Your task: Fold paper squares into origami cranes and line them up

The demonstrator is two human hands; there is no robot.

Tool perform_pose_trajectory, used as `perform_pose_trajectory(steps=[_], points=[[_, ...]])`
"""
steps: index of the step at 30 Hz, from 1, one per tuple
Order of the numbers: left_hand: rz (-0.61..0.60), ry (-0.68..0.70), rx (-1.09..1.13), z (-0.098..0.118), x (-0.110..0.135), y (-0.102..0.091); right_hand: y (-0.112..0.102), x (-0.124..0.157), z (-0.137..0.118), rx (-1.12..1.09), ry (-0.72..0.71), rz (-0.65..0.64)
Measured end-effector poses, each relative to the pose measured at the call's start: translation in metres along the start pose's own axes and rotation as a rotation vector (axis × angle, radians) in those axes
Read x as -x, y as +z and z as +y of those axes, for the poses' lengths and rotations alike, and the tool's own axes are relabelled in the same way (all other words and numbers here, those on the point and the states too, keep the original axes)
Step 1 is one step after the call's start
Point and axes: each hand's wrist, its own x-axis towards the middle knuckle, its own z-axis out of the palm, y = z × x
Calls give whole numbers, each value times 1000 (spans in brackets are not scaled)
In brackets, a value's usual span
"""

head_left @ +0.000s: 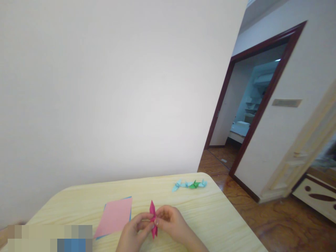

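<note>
1. Head view: the left grip [133, 231] and right grip [169, 218] pinch a magenta paper fold [152, 210] at its middle, just above the pale wood worktop [199, 210] (its points jut out above and below).
2. Light, soft paper, easily creased: best held at the thick central folds. A pink paper sheet [113, 217] lies near; origami cranes [189, 184] sit farther off.

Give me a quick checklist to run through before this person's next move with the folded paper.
1. Left hand and right hand both hold the folded magenta paper: ok.
2. Creases on that paper are sharp: cannot tell, fingers and blur hide them.
3. Pink sheet lies flat on the wooden table: ok.
4. Blue sheet lines up exactly beneath it: not ok, its edges show.
5. Small paper cranes sit apart from the hands: ok.
</note>
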Motion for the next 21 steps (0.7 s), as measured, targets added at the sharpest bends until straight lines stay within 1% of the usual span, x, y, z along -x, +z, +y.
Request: perform_pose_trajectory(steps=[3, 7, 11, 16, 21], points=[[-2, -1, 3, 0, 0, 0, -1, 0, 0, -24, -8, 1], [-22, -44, -19, 11, 1, 1, -2, 0, -1, -7, -2, 2], [61, -39, -73, 17, 1, 2, -2, 0, 2, 9, -13, 17], [67, -13, -87, 10, 0, 1, -2, -2, 7, 77, -37, 43], [36, 21, 13, 2, 1, 1, -1, -1, 6, 153, -61, 55]])
